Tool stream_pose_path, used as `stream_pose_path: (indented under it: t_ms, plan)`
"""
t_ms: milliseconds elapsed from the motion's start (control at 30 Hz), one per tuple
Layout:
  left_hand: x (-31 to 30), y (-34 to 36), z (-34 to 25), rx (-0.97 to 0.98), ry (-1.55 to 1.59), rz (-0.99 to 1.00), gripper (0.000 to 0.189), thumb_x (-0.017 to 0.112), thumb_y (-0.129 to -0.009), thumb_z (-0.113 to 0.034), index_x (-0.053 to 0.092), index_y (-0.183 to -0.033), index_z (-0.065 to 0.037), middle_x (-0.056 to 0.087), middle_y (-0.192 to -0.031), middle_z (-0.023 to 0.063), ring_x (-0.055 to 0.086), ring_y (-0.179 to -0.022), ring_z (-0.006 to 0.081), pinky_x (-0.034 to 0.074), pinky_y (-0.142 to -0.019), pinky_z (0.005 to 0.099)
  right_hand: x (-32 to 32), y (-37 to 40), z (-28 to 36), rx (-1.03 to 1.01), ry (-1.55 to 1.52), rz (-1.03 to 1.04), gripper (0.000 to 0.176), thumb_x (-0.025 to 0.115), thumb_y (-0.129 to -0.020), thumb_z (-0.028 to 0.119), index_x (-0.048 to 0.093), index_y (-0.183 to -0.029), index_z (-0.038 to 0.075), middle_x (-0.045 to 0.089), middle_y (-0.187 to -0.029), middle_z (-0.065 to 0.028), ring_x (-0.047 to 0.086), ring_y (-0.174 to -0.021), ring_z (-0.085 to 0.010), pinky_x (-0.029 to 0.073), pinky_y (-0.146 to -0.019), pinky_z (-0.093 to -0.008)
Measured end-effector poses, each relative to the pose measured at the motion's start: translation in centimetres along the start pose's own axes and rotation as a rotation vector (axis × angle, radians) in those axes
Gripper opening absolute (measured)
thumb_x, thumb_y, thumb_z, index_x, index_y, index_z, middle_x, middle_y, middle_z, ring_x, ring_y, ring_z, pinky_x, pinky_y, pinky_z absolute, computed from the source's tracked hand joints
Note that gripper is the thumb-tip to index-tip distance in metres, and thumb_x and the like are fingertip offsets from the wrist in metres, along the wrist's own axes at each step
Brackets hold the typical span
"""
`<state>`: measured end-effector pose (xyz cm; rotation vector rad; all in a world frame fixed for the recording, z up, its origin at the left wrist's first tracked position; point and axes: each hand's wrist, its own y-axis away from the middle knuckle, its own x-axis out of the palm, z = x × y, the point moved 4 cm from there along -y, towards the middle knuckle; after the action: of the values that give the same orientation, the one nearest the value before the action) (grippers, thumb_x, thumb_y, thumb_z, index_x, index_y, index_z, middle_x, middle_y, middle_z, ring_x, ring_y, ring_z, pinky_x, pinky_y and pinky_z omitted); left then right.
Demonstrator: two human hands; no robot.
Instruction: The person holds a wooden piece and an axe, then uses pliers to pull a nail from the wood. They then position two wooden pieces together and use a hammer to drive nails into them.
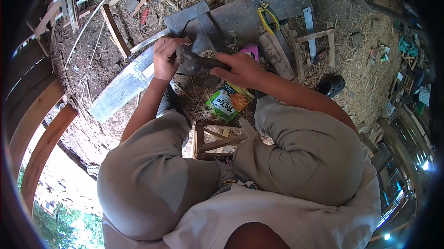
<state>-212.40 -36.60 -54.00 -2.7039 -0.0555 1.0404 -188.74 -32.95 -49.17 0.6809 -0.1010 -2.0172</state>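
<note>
Left hand (pixel 166 59): fingers curled in; can't tell what they pinch. Hammer (pixel 200 63) between the hands, its head just beside the left. Right hand (pixel 241 69): fingers wrapped round handle. Beyond, yellow-handled pliers (pixel 262 9).

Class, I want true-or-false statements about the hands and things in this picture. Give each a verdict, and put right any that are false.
1. The right hand grips the hammer by its handle. True.
2. The yellow-handled tool is in the left hand. False: it lies apart from both hands.
3. A green packet with white lettering lies on the ground. True.
4. The left hand is resting on a knee. False: it is raised beside the hammer's head.
5. The person's trousers cover both knees. True.
</note>
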Motion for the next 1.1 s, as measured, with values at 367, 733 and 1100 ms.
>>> stream_pose_path:
  t_ms: [367, 733, 1100]
  plan:
    - [0.3, 0.3, 0.6, -0.018, -0.009, -0.001, 0.041, 0.068, -0.064, 0.007, 0.073, -0.102, -0.009, 0.072, -0.101, 0.0057, 0.062, -0.097, 0.0312, 0.047, -0.089, 0.0403, 0.3, -0.3, -1.0, 0.154, -0.048, 0.026, 0.043, 0.058, -0.101, 0.052, 0.062, -0.104, 0.01, 0.066, -0.07, -0.0144, 0.068, -0.067, -0.0379, 0.05, -0.06, -0.0477]
    - [0.5, 0.4, 1.0, 0.001, -0.014, 0.006, 0.04, 0.067, -0.064, 0.007, 0.072, -0.101, -0.009, 0.072, -0.101, 0.0062, 0.061, -0.096, 0.0314, 0.047, -0.088, 0.0409, 0.8, -0.1, -1.5, 0.085, -0.033, -0.003, 0.042, 0.058, -0.102, 0.052, 0.06, -0.101, 0.01, 0.065, -0.071, -0.0177, 0.068, -0.07, -0.0402, 0.05, -0.061, -0.0504]
    - [0.2, 0.1, 0.4, -0.018, -0.017, 0.012, 0.034, 0.072, -0.069, 0.002, 0.072, -0.102, -0.008, 0.072, -0.101, 0.0054, 0.062, -0.097, 0.0302, 0.047, -0.089, 0.0397, 0.5, -0.2, -1.5, 0.128, -0.024, -0.015, 0.041, 0.06, -0.101, 0.05, 0.064, -0.105, 0.009, 0.065, -0.07, -0.0154, 0.068, -0.067, -0.0362, 0.049, -0.06, -0.0477]
